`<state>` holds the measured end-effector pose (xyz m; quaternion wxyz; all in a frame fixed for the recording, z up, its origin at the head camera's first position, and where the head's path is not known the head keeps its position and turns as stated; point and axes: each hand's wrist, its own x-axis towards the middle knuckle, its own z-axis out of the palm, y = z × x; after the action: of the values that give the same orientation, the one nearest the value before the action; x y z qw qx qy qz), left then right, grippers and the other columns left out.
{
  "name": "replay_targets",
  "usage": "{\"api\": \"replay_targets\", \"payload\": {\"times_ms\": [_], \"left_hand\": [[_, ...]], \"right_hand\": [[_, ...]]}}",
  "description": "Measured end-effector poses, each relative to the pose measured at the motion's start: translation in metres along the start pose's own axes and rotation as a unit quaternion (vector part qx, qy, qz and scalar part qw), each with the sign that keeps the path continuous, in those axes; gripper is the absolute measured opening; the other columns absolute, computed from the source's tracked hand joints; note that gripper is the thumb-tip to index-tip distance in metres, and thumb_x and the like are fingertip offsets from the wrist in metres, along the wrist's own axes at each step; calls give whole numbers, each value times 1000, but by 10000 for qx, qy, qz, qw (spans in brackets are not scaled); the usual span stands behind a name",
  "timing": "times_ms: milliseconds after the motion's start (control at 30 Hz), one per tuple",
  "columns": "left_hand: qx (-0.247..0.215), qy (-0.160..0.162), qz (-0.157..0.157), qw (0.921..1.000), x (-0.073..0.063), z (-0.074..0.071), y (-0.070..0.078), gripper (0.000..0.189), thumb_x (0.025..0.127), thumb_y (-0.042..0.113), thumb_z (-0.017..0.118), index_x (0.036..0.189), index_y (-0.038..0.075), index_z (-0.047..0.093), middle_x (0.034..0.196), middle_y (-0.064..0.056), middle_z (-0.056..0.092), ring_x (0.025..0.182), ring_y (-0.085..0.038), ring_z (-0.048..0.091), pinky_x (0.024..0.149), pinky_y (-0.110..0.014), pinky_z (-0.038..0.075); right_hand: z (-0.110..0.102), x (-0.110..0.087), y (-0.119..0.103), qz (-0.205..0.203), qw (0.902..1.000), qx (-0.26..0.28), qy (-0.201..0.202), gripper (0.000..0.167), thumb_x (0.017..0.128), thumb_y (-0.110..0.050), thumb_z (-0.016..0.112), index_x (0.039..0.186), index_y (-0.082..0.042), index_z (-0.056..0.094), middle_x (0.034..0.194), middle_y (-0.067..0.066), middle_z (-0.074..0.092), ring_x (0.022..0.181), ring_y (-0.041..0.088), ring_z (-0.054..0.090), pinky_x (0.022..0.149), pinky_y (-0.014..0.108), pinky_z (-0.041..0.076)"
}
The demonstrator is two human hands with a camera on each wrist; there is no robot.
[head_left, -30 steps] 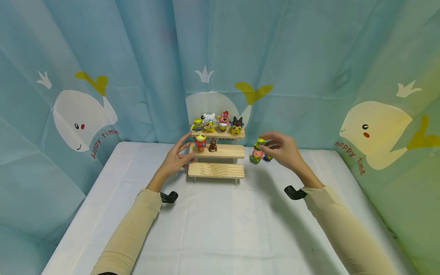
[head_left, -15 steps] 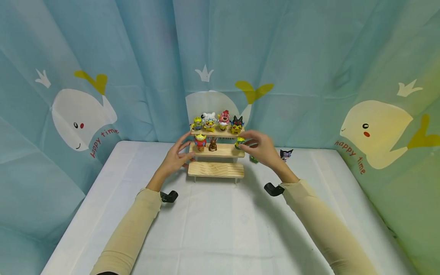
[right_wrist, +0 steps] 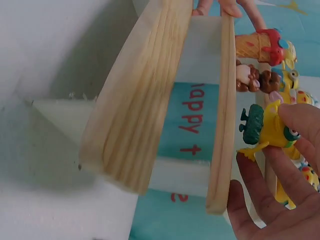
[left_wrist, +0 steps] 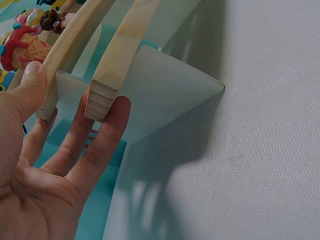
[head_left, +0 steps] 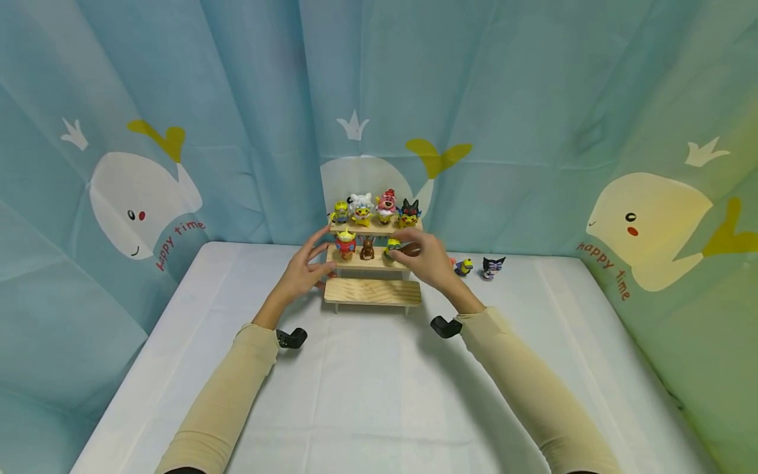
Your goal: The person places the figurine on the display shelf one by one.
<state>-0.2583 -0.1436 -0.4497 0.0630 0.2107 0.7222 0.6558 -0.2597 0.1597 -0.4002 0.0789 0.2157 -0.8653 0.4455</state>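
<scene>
A three-tier wooden display shelf (head_left: 372, 293) stands on the table. My left hand (head_left: 303, 273) holds its left end, with the thumb (left_wrist: 34, 75) at the middle tier's edge and fingers against the tiers in the left wrist view. My right hand (head_left: 432, 258) pinches a yellow figurine with a green skirt (right_wrist: 270, 125) between thumb and fingers, over the right half of the middle tier. Whether its feet touch the wood I cannot tell. Left of it on that tier are a brown figurine (head_left: 367, 249) and a red figurine on an ice-cream cone (head_left: 346, 243).
Several figurines line the top tier, including a white-hooded one (head_left: 360, 209), a pink one (head_left: 387, 205) and a dark-eared one (head_left: 408, 213). On the table right of the shelf are a yellow-and-blue figurine (head_left: 464, 266) and a black-and-white one (head_left: 492, 268). A blue curtain (head_left: 533, 99) hangs behind.
My right hand has carried the yellow-and-green figurine leftward from the table on the right to the middle tier. The left hand stays at the shelf's left end.
</scene>
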Motion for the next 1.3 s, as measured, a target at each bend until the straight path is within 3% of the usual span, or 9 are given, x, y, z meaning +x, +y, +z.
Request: {"api": "replay_targets", "payload": {"times_ms": [167,500,1300], "left_hand": [[-17,-22,28,10000,1,0,0,78,103,8,64,165,30,23,166,-27,22,122,-52,59,69,-67,56],[-103,-89,-13,9999,2,-2,-1,79,103,7,64,166,28,21,166,-27,21,107,-57,63,67,-51,62],[-109,-70,-81,9999,0,-2,0,78,103,10,65,165,32,23,166,-27,21,114,-60,59,67,-47,63]], "right_hand": [[6,2,-1,36,10000,-27,76,32,95,-11,77,126,-5,70,120,19,71,95,33,73,84,45,61],[11,2,0,-52,9999,22,83,33,95,-12,76,128,-6,69,122,20,70,91,31,72,80,44,61],[12,-1,3,-190,9997,165,-58,38,95,-8,76,130,-3,67,124,20,69,92,29,72,80,44,60]]}}
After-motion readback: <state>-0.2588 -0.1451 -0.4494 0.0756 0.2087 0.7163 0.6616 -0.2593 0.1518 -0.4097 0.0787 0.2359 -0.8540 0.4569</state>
